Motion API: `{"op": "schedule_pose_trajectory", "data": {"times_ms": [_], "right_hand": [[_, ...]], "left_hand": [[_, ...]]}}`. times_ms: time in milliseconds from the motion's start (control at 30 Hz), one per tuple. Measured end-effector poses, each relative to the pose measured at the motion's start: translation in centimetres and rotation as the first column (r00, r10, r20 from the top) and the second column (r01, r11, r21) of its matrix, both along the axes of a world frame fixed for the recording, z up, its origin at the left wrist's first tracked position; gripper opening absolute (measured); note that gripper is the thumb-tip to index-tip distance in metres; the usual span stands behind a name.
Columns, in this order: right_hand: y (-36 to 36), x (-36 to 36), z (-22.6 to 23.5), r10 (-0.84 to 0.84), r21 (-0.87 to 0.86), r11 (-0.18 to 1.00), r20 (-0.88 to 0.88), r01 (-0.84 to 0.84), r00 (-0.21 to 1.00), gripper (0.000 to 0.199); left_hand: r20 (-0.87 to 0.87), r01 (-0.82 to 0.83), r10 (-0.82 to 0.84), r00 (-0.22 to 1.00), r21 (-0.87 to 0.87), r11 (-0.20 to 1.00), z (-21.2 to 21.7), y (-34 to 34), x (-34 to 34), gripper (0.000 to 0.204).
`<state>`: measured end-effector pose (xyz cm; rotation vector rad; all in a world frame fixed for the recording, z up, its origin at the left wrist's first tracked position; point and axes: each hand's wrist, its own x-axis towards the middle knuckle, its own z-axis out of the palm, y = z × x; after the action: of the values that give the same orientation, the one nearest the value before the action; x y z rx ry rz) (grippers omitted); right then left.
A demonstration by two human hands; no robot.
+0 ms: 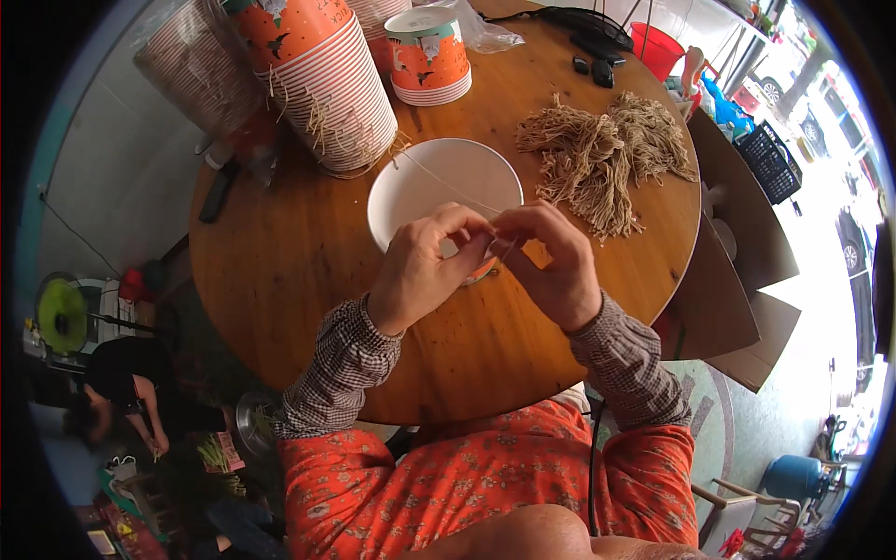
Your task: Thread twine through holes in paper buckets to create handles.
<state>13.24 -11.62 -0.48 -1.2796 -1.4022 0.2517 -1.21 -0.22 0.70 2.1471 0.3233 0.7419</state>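
My left hand (425, 266) and my right hand (553, 257) meet above the near side of a round paper tub (420, 177) with a white inside. Fingertips of both hands are pinched together on a thin pale string (455, 189). From the fingers the string runs up and left across the tub's opening toward its far rim. What the string does between the fingertips is too small to tell. Part of the tub's orange outside shows below my hands. Farther right lies a heap of tan strings (607, 154), in loose bunches.
A tall stack of orange paper tubs (322, 103), with strings hanging on it, stands far left on the round wooden table (280, 280). A shorter stack (429, 61) stands behind. Cardboard boxes (737, 252) are at right. Another person (131, 383) bends down at lower left.
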Motion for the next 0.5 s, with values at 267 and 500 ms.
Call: {"op": "schedule_pose_trajectory", "data": {"times_ms": [267,500], "right_hand": [[-1.0,2.7,0.8,-0.172,0.312,0.95,0.595,-0.029,0.785,0.039],[0.6,2.7,2.1,0.023,0.18,0.977,0.461,-0.119,0.887,0.04]], "left_hand": [[0.08,0.181,-0.168,0.983,-0.613,0.769,0.4,1.0,0.6,0.016],[0.009,0.25,-0.282,0.959,-0.491,0.835,-0.1,0.3,2.0,0.017]]}}
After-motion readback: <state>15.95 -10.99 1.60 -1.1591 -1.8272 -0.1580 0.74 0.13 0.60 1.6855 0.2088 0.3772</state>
